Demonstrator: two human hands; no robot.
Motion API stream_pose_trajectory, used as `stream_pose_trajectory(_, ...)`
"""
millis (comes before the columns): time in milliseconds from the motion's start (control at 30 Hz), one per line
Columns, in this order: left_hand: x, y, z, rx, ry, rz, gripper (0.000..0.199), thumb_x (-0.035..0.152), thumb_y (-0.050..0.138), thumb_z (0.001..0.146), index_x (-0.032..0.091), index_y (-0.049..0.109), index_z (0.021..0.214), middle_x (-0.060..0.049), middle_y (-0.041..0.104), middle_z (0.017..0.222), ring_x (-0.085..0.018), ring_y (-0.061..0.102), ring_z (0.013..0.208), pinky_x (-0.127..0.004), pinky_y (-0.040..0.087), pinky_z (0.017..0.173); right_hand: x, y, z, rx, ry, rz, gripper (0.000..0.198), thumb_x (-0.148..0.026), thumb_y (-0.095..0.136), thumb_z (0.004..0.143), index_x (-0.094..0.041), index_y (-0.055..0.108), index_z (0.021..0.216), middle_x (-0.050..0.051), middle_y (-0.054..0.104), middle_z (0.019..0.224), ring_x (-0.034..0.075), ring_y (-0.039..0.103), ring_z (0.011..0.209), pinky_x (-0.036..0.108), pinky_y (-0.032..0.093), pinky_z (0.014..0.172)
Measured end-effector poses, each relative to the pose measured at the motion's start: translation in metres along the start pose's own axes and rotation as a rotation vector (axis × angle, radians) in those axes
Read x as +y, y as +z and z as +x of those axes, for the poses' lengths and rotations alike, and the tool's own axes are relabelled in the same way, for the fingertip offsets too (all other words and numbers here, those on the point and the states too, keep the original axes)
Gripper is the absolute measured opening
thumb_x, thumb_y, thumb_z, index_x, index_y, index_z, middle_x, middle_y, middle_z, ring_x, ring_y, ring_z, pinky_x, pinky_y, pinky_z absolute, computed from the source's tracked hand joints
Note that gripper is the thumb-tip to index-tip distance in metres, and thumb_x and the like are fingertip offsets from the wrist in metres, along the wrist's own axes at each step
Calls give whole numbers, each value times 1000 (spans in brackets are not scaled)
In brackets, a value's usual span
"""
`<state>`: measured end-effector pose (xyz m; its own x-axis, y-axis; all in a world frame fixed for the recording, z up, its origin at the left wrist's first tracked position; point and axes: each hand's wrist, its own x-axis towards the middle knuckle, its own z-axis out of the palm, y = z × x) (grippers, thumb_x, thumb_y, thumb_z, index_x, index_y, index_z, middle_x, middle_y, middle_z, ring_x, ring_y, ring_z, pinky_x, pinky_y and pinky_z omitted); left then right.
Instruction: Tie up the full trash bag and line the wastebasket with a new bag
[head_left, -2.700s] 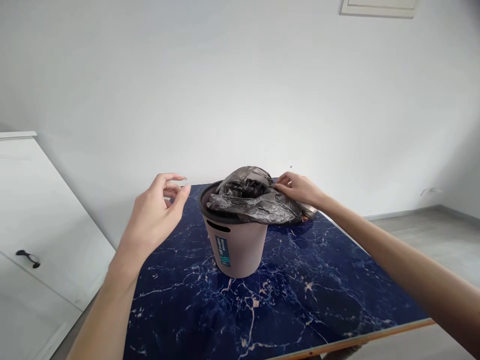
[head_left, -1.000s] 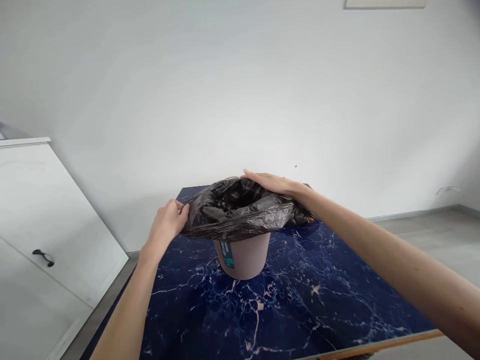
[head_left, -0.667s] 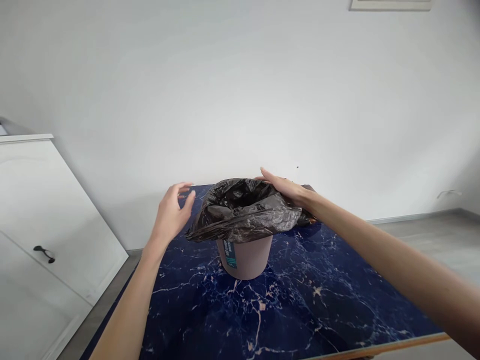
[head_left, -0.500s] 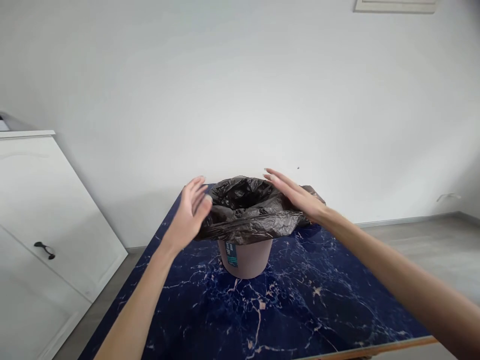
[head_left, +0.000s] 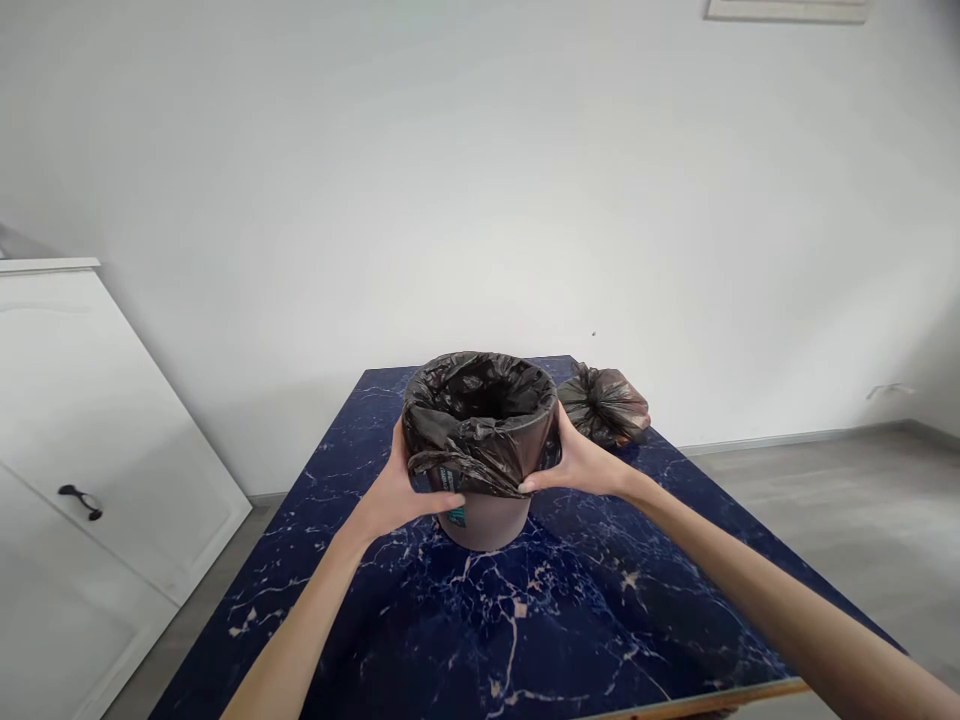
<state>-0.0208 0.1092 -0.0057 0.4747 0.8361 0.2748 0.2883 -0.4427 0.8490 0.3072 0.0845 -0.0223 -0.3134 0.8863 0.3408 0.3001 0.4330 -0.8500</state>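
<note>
A pinkish-grey trash bin (head_left: 493,525) with a teal label stands upright on the table. Its mouth is lined with a black garbage bag (head_left: 480,437), whose edge is folded down over the rim and lies against the outside wall. My left hand (head_left: 396,492) clasps the left side of the bin, thumb across the front near the label, pressing the bag's folded edge. On the opposite side, my right hand (head_left: 576,462) wraps round the bag and bin, thumb at the front on the bag's lower edge. Fingers behind the bin are hidden.
A tied, filled dark garbage bag (head_left: 609,405) lies behind and right of the bin, near the table's edge. The table (head_left: 420,620) has a dark blue marbled top. A white cabinet (head_left: 112,430) stands at left, and a pale wall (head_left: 480,200) rises behind.
Both hands came down from beside the bag's spread edge onto the bin's sides. The bag's overhang went from flaring outward to lying against the bin, uncovering the tied bag behind.
</note>
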Motion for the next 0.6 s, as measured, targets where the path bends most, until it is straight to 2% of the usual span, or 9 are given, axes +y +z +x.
stream_pose_trajectory(67,-3,-4,-3,21,85,-32,142,89,82,64,40,4,172,-20,18,181,-48,33,162,-62,50,121,-4,-13,-4,-56,-31,-28,156,-54,99,70,-42,-19,172,13,17,182,39,22,167,66,24,133)
stream_pose_trajectory(133,2,-5,-8,183,229,-1,128,93,75,69,38,16,169,-17,20,180,-43,29,164,-56,44,126,-13,-27,-9,-64,-75,-32,150,-54,97,74,-45,-16,172,10,14,183,38,16,168,68,21,134)
stream_pose_trajectory(233,19,2,-18,532,394,203,84,76,76,85,33,42,148,-16,47,158,-36,48,152,-53,45,124,-35,-41,-18,47,-136,-47,125,-56,87,86,-50,-3,172,7,20,182,37,23,167,69,26,132)
stream_pose_trajectory(300,31,8,-25,655,466,377,51,57,77,94,30,52,130,-12,58,134,-31,61,131,-51,52,114,-53,-40,-22,143,-182,-74,100,-56,78,95,-51,11,170,3,26,180,35,28,165,66,30,133)
stream_pose_trajectory(400,39,12,-33,628,624,626,21,31,74,100,30,60,115,-6,66,110,-26,66,107,-46,54,99,-74,-28,-21,239,-206,-112,79,-55,69,102,-49,24,166,0,30,178,32,29,165,59,32,135)
stream_pose_trajectory(467,36,10,-36,569,718,723,18,21,73,100,30,62,110,-4,70,100,-25,68,99,-44,53,93,-83,-19,-18,265,-191,-133,71,-57,66,103,-46,30,164,1,32,177,32,30,165,59,34,134)
stream_pose_trajectory(600,18,4,-44,470,760,785,20,15,74,98,30,63,107,-2,73,95,-23,70,93,-39,53,85,-89,-10,-11,226,-197,-291,45,-61,65,102,-43,63,143,-1,38,174,36,29,164,65,33,133)
